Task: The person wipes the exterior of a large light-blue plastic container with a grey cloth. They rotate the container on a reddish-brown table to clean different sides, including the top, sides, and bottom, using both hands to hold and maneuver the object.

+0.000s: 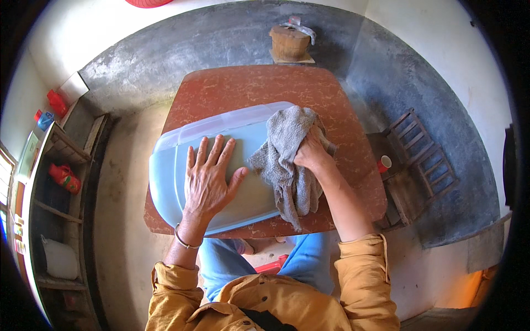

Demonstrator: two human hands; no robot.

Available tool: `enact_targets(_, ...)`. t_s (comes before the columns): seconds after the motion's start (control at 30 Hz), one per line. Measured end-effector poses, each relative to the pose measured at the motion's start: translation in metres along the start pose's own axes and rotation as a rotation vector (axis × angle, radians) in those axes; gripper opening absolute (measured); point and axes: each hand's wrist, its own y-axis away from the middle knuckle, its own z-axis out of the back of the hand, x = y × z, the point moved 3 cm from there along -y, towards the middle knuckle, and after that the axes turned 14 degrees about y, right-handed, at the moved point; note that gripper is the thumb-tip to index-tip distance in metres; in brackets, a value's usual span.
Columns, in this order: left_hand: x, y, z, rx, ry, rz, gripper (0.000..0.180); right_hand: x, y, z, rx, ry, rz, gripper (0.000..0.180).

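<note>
Grey cloth (287,160) gripped by right hand (312,154); left hand (208,179) flat, fingers spread, on blue tub (165,176).

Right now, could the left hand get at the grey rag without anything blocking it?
Probably yes. The left hand lies flat, fingers spread, on the pale blue plastic tub, and the grey rag lies just beside its thumb on the same surface. Only the right hand, gripping the rag, occupies that spot.
</note>
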Motion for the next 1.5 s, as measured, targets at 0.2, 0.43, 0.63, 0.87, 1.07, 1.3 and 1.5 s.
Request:
enact_targets(0.2,-0.001,0.0,-0.003,-0.023,-0.007,0.022,0.056,0.033,0.053,0.033,-0.274,0.08,-0.073,0.036)
enact_targets(0.43,0.001,-0.001,-0.005,-0.061,0.022,-0.022,0.058,0.02,0.005,0.026,-0.295,0.026,-0.019,0.016)
enact_targets(0.63,-0.001,-0.002,-0.002,-0.062,0.039,0.002,0.057,0.019,-0.04,0.007,-0.126,0.126,-0.108,0.017)
enact_targets(0.87,-0.002,0.0,-0.001,-0.095,0.055,-0.026,0.056,0.03,0.01,0.034,-0.11,0.087,-0.205,0.026)
enact_targets(1.07,-0.001,-0.001,0.001,-0.105,0.039,-0.034,0.055,0.015,-0.043,0.01,-0.136,0.06,-0.18,0.012)
enact_targets(1.3,-0.001,0.0,0.0,-0.116,0.045,-0.029,0.055,0.025,0.035,0.033,-0.286,0.144,-0.118,0.024)
enact_targets(1.5,-0.003,0.001,0.003,-0.063,0.035,0.012,0.055,0.023,0.007,0.026,-0.296,0.052,-0.095,0.015)
